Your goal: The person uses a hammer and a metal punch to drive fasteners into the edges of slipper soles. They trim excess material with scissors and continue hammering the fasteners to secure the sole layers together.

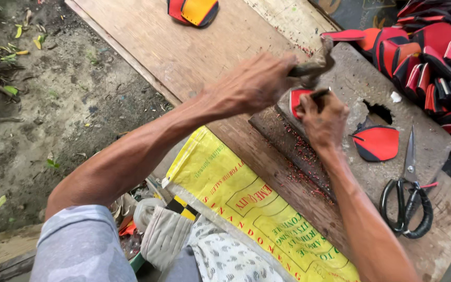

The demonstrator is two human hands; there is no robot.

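Sack (pixel 246 203): yellow with red and green print. Scissors (pixel 407 201) beside the sack: black handles. Cut pieces (pixel 434 52) beyond the scissors: red, orange and black. Table (pixel 184 52): brown wood.

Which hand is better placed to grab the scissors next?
Probably the right hand: the black-handled scissors lie on the worn board on its side, beside its forearm. The left hand grips a grey tool farther off and would have to cross over.
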